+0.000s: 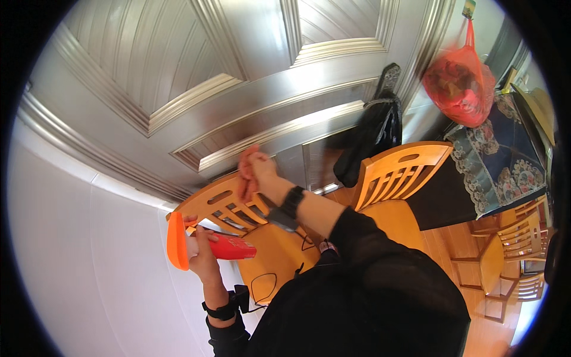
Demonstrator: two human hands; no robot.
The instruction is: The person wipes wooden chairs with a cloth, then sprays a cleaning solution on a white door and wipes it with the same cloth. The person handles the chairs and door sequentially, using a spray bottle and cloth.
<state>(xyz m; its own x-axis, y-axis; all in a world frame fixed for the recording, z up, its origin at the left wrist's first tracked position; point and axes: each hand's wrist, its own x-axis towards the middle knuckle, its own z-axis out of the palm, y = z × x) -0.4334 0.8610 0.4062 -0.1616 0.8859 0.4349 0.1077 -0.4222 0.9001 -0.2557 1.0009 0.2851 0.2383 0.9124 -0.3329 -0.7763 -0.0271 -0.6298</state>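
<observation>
My left hand (205, 252) is wrapped around the white neck of a red spray bottle (234, 246). The bottle has a large orange head (177, 243) and lies tilted, with its base pointing right. In my right hand (264, 170) is a bunched reddish cloth (246, 176), up by the lower panels of a silver-grey metal door (250, 102). Whether the cloth touches the door I cannot tell. Below both hands stands a wooden chair (218, 196) with a slatted back. A thin dark cord (264, 274) loops over its seat.
A second wooden chair (401, 172) stands to the right. A black bag (372, 134) hangs from the door handle (389, 79). A red plastic bag (461, 85) hangs on the wall, above a lace-edged cloth (495, 165). More chairs (490, 259) are at far right; a white wall (89, 250) is at left.
</observation>
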